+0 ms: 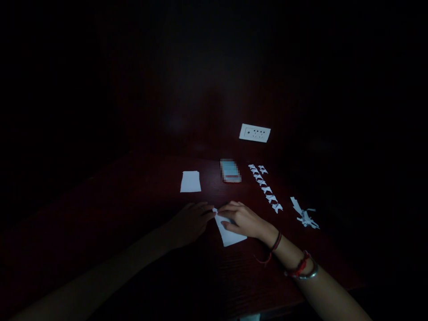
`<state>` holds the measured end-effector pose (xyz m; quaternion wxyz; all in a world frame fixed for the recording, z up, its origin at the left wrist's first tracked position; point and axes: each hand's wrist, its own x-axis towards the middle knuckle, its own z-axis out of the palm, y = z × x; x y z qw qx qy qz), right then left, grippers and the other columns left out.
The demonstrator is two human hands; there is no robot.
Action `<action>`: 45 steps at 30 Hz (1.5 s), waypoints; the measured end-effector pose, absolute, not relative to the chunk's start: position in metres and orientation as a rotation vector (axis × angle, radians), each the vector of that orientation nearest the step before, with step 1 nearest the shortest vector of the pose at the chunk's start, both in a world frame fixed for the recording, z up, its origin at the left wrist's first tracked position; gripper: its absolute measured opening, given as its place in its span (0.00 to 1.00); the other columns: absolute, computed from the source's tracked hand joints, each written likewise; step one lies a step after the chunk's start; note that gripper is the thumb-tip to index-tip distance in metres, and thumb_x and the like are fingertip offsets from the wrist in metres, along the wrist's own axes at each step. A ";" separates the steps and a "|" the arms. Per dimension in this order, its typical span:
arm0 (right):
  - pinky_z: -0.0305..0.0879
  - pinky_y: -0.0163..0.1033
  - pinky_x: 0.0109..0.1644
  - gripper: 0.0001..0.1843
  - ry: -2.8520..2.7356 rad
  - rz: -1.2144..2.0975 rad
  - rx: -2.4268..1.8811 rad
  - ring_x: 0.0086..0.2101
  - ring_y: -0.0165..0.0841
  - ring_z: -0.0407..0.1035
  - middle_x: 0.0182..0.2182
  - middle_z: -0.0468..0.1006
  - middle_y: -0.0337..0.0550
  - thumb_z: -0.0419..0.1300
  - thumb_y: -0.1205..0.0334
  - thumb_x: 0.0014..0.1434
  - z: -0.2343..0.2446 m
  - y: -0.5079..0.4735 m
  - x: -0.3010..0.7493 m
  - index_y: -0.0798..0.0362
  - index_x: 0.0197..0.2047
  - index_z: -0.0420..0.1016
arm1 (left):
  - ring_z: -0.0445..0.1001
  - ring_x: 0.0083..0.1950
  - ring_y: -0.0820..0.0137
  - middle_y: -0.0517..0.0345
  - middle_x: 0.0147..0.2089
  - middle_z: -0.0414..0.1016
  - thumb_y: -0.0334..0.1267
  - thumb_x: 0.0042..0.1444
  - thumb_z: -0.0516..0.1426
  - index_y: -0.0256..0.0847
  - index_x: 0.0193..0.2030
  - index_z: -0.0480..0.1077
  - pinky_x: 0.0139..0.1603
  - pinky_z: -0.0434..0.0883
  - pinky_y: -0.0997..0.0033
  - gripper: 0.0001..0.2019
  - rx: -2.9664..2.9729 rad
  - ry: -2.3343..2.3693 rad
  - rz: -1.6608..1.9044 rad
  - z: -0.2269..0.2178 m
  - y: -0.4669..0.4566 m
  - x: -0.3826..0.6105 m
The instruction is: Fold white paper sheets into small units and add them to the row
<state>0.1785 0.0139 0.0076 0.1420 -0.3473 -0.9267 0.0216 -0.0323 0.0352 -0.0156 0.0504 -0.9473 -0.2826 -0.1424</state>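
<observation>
A white sheet of paper (232, 238) lies on the dark red table between my hands. My right hand (242, 219) rests over its upper part, with the fingertips closed on the far left corner and the thumb against its face. From the left, my left hand (195, 221) grips the same corner with its fingertips. A small tip of paper shows between the two hands, and the fingers hide the rest of that end. Poor light blurs the detail of the left fingers.
Beyond my hands lie a small stack of white paper (190, 182) and a pixelated, phone-like object (230, 170). A row of small folded paper pieces (266, 189) runs along the right, near loose paper strips (306, 218). A white socket panel (255, 133) is behind.
</observation>
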 end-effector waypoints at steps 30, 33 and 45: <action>0.59 0.37 0.40 0.25 -2.434 0.196 -1.438 0.38 0.34 0.62 0.37 0.66 0.47 0.56 0.48 0.46 0.004 0.007 0.216 0.56 0.44 0.64 | 0.62 0.48 0.60 0.45 0.48 0.63 0.34 0.56 0.43 0.33 0.41 0.64 0.47 0.59 0.59 0.12 -2.687 -0.957 -0.496 -0.018 0.020 -0.025; 0.59 0.38 0.39 0.25 -2.383 0.249 -1.495 0.37 0.35 0.62 0.36 0.65 0.47 0.57 0.47 0.45 -0.002 0.007 0.212 0.55 0.42 0.64 | 0.66 0.40 0.63 0.47 0.42 0.66 0.37 0.57 0.43 0.34 0.39 0.65 0.39 0.64 0.62 0.12 -2.722 -0.973 -0.458 -0.019 0.019 -0.022; 0.59 0.36 0.37 0.15 -2.197 0.391 -1.516 0.33 0.30 0.62 0.31 0.66 0.43 0.59 0.56 0.46 -0.014 0.019 0.207 0.56 0.35 0.66 | 0.61 0.48 0.68 0.56 0.48 0.61 0.34 0.54 0.49 0.42 0.42 0.64 0.47 0.61 0.66 0.09 -3.049 -0.749 -0.637 -0.011 0.008 -0.018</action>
